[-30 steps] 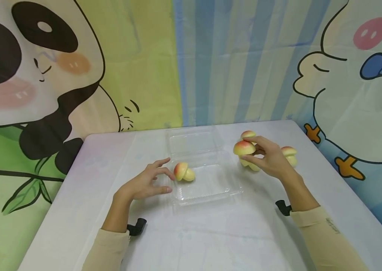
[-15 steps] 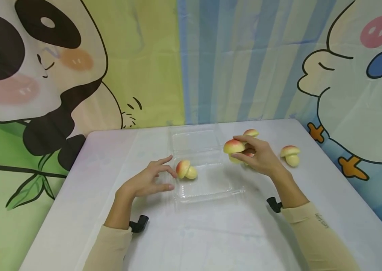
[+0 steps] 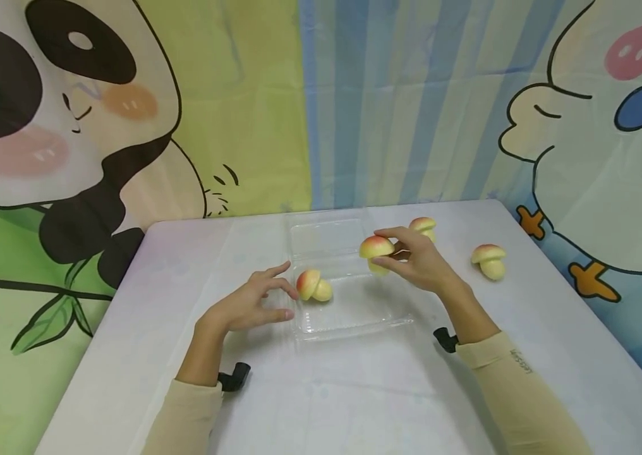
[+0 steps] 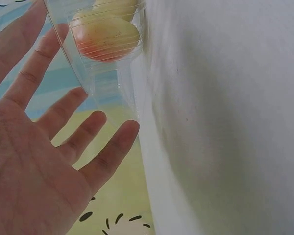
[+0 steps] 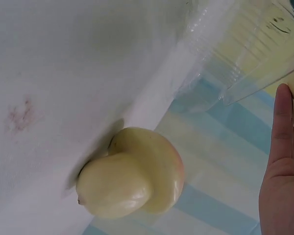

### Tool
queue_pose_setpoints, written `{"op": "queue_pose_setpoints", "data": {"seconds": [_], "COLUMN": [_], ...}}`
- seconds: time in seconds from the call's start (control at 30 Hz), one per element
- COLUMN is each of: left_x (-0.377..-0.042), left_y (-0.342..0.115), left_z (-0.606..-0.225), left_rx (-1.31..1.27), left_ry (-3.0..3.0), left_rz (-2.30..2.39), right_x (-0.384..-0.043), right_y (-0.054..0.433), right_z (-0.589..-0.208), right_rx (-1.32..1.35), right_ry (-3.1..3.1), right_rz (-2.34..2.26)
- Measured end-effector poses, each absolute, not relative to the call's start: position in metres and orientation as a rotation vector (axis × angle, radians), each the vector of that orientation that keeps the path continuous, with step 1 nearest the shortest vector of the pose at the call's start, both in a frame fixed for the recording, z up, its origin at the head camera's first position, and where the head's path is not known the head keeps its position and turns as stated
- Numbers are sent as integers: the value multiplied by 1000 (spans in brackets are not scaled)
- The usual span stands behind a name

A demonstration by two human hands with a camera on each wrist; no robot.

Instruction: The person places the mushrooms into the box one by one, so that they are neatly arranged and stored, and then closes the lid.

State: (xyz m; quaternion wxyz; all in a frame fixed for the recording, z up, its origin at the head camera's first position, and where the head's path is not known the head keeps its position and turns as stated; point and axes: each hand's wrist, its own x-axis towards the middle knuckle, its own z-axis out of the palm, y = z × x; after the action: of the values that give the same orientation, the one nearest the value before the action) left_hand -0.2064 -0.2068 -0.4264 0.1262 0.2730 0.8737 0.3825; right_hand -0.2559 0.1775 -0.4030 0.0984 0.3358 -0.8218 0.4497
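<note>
Mushroom (image 3: 374,247) pinched aloft, my right grip (image 3: 420,260) likely clears the container (image 3: 349,306); my left grip (image 3: 249,304), relaxed, perhaps steadies it.

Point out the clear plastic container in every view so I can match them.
Head: the container is just below the picture's middle.
Left wrist: the container is at the top, left of centre.
Right wrist: the container is at upper right.
Shared landmark: the white table, visible in all three.
</note>
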Motion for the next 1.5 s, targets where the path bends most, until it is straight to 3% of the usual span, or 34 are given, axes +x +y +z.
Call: {"op": "queue_pose_setpoints", "data": {"seconds": [1.5], "left_x": [-208], "left_y": [-208], "left_z": [-424], "left_rx": [815], "left_ry": [2571], "left_rz": [1078], "right_x": [-278], "right_y": [128], "right_z": [-412], "right_rx": [1033], "right_ry": [-2809], "right_rz": [1119]}}
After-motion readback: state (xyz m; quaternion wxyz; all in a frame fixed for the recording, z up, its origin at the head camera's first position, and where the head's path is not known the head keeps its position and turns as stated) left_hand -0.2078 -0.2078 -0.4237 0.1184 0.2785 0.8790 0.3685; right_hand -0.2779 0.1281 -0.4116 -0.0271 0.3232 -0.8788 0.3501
